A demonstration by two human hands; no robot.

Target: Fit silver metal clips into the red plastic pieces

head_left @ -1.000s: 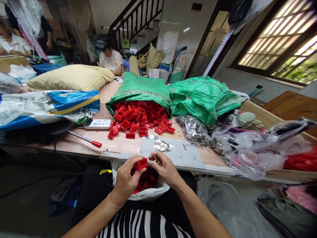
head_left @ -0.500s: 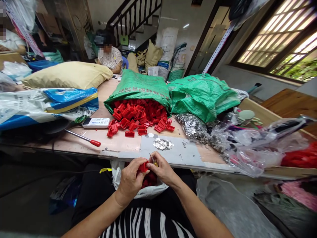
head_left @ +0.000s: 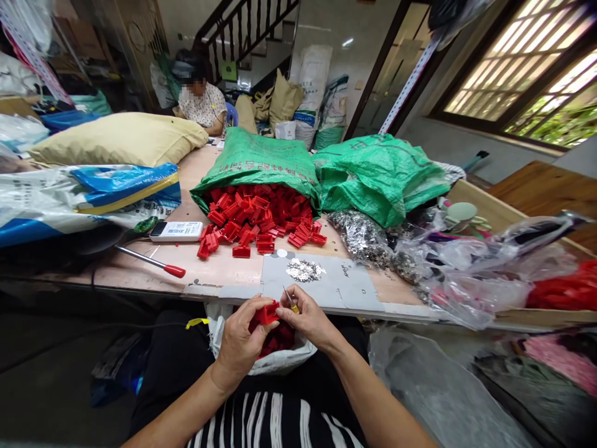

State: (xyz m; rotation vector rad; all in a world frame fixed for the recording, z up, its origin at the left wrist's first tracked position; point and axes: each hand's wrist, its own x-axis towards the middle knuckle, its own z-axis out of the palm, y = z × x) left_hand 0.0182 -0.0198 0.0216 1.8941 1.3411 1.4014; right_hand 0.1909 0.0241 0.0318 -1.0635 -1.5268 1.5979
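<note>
My left hand (head_left: 242, 333) is closed around a red plastic part (head_left: 268, 312), a small boxy piece held above my lap. Against its right side come the fingertips of my right hand (head_left: 303, 317), which grips a thin pointed awl (head_left: 293, 305) with a yellowish handle, its tip pointing up. Beneath both hands a white sack (head_left: 284, 362) between my legs holds more red parts (head_left: 280, 341). Just past the table edge, a pile of small silvery metal pieces (head_left: 304, 270) lies on a grey sheet (head_left: 275, 283).
A green sack (head_left: 270, 155) spills red parts (head_left: 256, 214) onto the table. Left of it lie a white box-shaped device (head_left: 176, 231) and a red-handled rod (head_left: 173, 270). Plastic bags (head_left: 485, 280) crowd the right side. Across the table sits another person (head_left: 203, 102).
The red part has turned in my left hand, and more of it shows between my fingers. My view has shifted slightly; both hands stay together over the sack.
</note>
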